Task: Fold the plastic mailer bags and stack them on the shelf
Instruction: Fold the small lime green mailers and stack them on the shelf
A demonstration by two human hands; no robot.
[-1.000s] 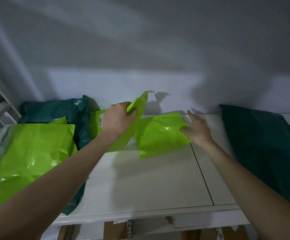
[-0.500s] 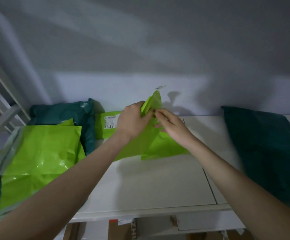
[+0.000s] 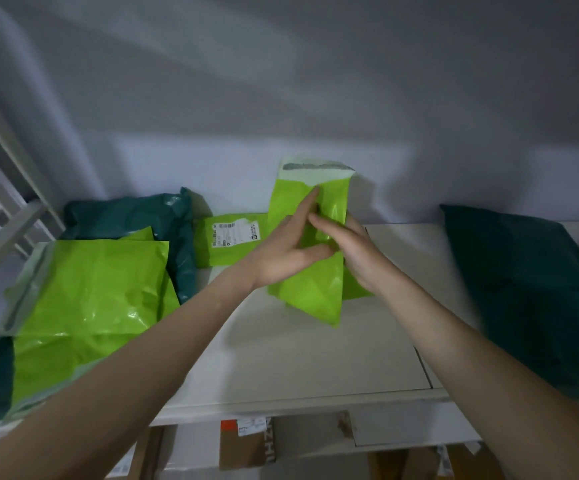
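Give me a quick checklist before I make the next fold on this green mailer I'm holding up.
1. Both hands on the bag: ok. Left hand lies with straight fingers on the held green mailer; right hand holds its right edge.
2. Bag flat for folding: not ok, it is lifted upright off the white shelf top.
3. Sealing flap visible at top: ok.
4. Bare shelf below to lay it down: ok.
5. Stack of green mailers at left ready to receive it: ok.
6. Right hand's fingers behind the bag: cannot tell.
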